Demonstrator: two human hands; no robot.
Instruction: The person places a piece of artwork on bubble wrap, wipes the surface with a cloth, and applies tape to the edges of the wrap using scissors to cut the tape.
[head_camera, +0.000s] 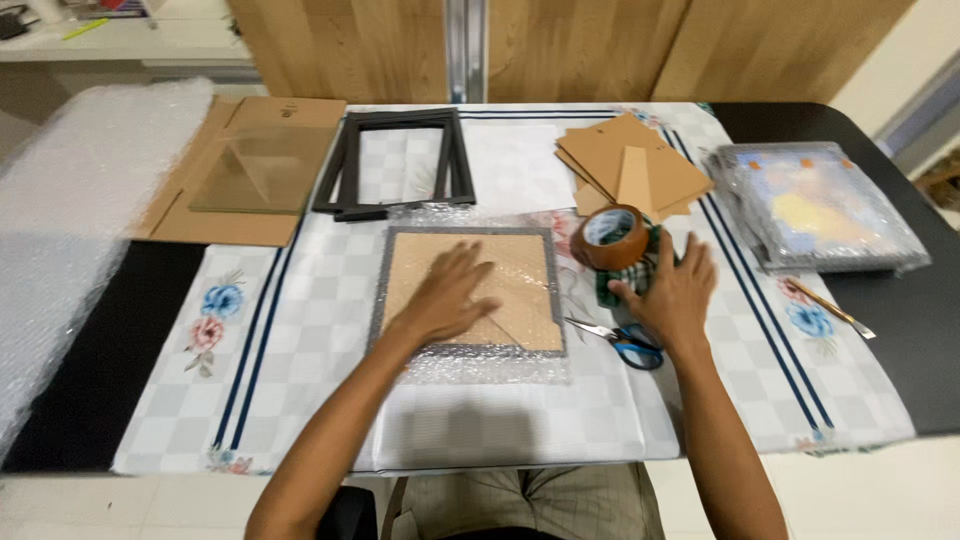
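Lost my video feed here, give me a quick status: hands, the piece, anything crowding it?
Left hand flat on bubble-wrapped frame. Right hand at brown tape roll, grip unclear. Scissors lie beside frame, apart.

On the tabletop (320, 300), the left hand (447, 297) lies flat on the brown-backed frame (468, 290) over bubble wrap (485, 362), while right of that frame the right hand (673, 291) touches the brown tape roll (610, 238), scissors (620, 340) just below.
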